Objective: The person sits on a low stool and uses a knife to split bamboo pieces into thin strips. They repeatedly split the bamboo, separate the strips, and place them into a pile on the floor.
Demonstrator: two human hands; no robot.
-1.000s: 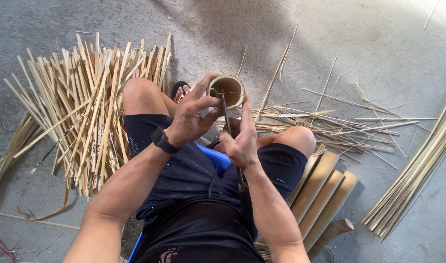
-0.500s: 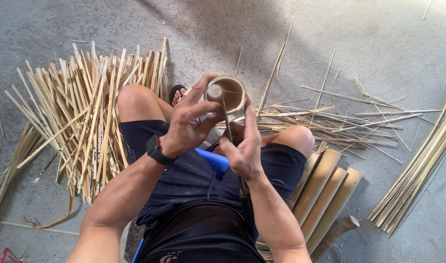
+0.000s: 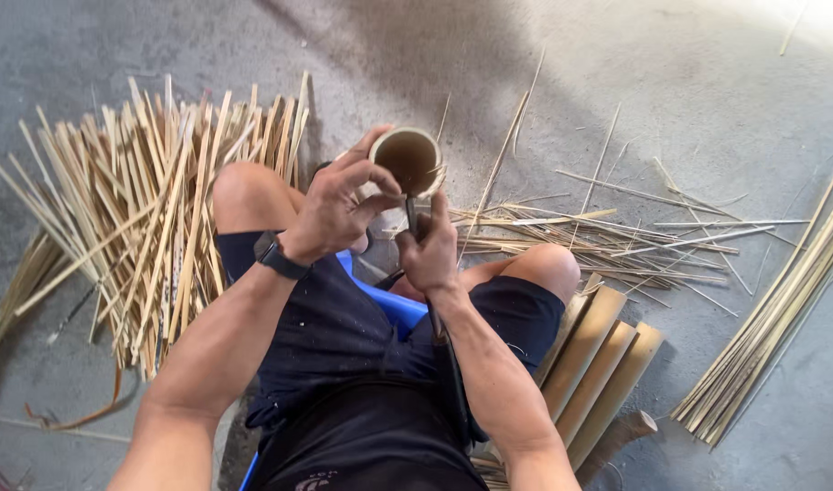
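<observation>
Grey concrete floor fills the background, littered with thin slivers, and the person sits low over it with knees spread. At the centre, just beyond the knees, a short bamboo tube stands with its hollow open end facing up toward the camera.

A dark blade meets the near rim of that tube, edge set against the wall. The left hand is wrapped round the tube's side, fingers curled over the rim and thumb pressed near the blade, so it is closed firmly on the bamboo. The right hand is clenched just below, gripping what looks like the blade's handle; the handle itself is mostly hidden by the fist.

The risk I see is the left thumb sitting so close to the cutting edge: if the blade slips off the rounded wall or the tube twists in the grip, it could run into the fingers or down toward the thigh.

Further out, a big heap of split strips lies at the person's left, wider curved slats rest beside the right knee, and a bundle of long strips lies at the far right.
</observation>
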